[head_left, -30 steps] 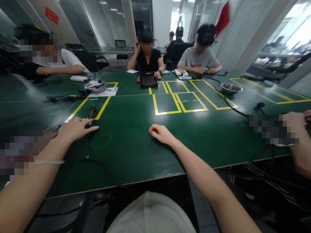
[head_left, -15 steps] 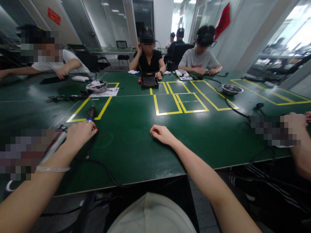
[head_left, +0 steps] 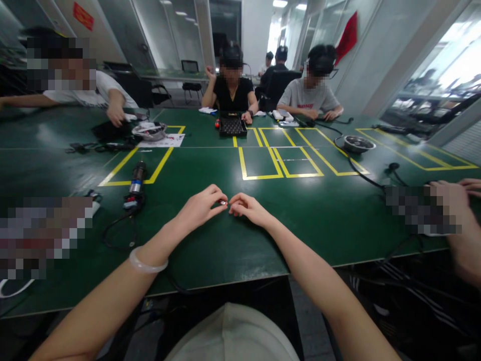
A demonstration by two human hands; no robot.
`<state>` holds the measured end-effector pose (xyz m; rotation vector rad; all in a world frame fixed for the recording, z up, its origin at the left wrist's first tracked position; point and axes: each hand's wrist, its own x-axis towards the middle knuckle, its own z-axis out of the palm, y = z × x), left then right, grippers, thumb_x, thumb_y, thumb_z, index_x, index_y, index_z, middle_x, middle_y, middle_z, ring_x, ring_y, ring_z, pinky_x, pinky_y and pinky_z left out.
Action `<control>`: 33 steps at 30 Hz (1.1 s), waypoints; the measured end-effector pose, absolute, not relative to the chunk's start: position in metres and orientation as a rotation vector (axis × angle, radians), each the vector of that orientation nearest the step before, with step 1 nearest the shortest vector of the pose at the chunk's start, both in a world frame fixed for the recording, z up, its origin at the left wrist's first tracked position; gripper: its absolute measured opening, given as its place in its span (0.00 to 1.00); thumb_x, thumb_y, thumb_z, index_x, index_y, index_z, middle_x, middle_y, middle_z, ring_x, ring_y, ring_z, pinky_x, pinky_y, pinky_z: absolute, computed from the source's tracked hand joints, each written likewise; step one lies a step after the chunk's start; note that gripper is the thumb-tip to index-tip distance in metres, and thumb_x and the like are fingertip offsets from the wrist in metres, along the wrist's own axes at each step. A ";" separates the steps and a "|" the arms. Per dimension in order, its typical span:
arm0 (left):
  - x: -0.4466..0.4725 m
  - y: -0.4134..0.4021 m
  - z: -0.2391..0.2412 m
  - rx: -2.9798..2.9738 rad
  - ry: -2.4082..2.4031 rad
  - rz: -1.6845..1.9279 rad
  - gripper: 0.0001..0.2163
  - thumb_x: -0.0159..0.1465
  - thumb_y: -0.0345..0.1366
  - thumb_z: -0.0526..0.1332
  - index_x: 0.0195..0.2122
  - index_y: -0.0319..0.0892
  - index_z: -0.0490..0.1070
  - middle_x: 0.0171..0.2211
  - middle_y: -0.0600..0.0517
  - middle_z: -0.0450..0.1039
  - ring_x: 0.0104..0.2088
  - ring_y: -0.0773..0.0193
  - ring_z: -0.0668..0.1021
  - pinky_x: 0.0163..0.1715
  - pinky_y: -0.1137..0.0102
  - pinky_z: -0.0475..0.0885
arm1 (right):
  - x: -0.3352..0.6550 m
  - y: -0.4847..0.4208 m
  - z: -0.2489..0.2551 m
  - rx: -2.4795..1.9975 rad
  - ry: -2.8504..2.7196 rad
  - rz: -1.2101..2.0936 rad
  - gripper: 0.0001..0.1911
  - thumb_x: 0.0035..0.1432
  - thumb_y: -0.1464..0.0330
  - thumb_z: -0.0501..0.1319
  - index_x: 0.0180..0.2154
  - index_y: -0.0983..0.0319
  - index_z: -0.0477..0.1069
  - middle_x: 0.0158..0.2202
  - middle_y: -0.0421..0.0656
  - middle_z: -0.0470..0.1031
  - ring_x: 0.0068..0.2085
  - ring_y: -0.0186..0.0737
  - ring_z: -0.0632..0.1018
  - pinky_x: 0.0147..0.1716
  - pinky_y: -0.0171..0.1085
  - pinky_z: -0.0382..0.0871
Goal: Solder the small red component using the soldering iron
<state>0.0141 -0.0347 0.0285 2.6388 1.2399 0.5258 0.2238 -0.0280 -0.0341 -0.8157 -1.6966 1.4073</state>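
Near the middle of the green table [head_left: 210,245], my two hands almost meet at the fingertips. A small shiny piece [head_left: 223,202], too small to name, is pinched between the thumb and fingers of my left hand [head_left: 201,208]. Just to its right, my right hand [head_left: 248,208] has its fingers curled in. Whatever those fingers may hold is hidden. An electric screwdriver [head_left: 137,178] with a blue band lies left of my left hand, its thin tip pointing away from me. Neither hand touches it.
Yellow tape rectangles [head_left: 262,177] mark the tabletop ahead. A steel bowl [head_left: 358,144] stands at right, a black tray [head_left: 233,125] at the far side before a co-worker [head_left: 231,93]. Another person's hand [head_left: 447,200] is at right. Black cables [head_left: 364,173] cross the table.
My left hand has left the electric screwdriver and moved right, close to my right hand, with a shiny piece in its fingers. My right hand has stayed nearly in place.
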 end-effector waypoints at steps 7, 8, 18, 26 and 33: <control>0.031 -0.038 0.010 2.531 1.111 0.696 0.11 0.67 0.45 0.56 0.38 0.42 0.70 0.37 0.50 0.68 0.36 0.63 0.73 0.36 0.68 0.69 | 0.220 -0.025 -0.040 -0.813 -1.539 1.479 0.13 0.55 0.62 0.65 0.35 0.62 0.65 0.26 0.37 0.72 0.27 0.31 0.73 0.28 0.31 0.67; 0.031 -0.039 0.009 2.497 1.100 0.711 0.11 0.66 0.44 0.56 0.38 0.42 0.70 0.37 0.50 0.68 0.36 0.63 0.73 0.36 0.68 0.70 | 0.219 -0.025 -0.040 -0.810 -1.536 1.486 0.13 0.54 0.62 0.65 0.35 0.62 0.65 0.26 0.37 0.72 0.26 0.31 0.73 0.27 0.31 0.67; 0.028 -0.040 -0.003 2.067 0.967 0.829 0.07 0.63 0.39 0.60 0.39 0.42 0.70 0.40 0.50 0.69 0.39 0.65 0.77 0.42 0.67 0.76 | 0.223 -0.024 -0.038 -0.819 -1.577 1.457 0.12 0.54 0.62 0.64 0.35 0.62 0.67 0.26 0.38 0.72 0.27 0.31 0.73 0.28 0.32 0.67; 0.027 -0.037 -0.011 1.901 1.022 0.906 0.09 0.61 0.39 0.63 0.39 0.40 0.69 0.39 0.49 0.72 0.41 0.61 0.78 0.39 0.68 0.77 | 0.220 -0.025 -0.041 -0.787 -1.511 1.473 0.19 0.45 0.62 0.72 0.36 0.62 0.68 0.30 0.38 0.72 0.29 0.30 0.72 0.30 0.31 0.68; 0.027 -0.036 -0.010 1.805 0.981 0.908 0.11 0.59 0.39 0.65 0.40 0.39 0.70 0.39 0.49 0.75 0.41 0.61 0.80 0.39 0.68 0.76 | 0.223 -0.025 -0.035 -0.839 -1.469 1.509 0.18 0.48 0.59 0.70 0.34 0.63 0.69 0.25 0.37 0.73 0.26 0.31 0.73 0.26 0.31 0.66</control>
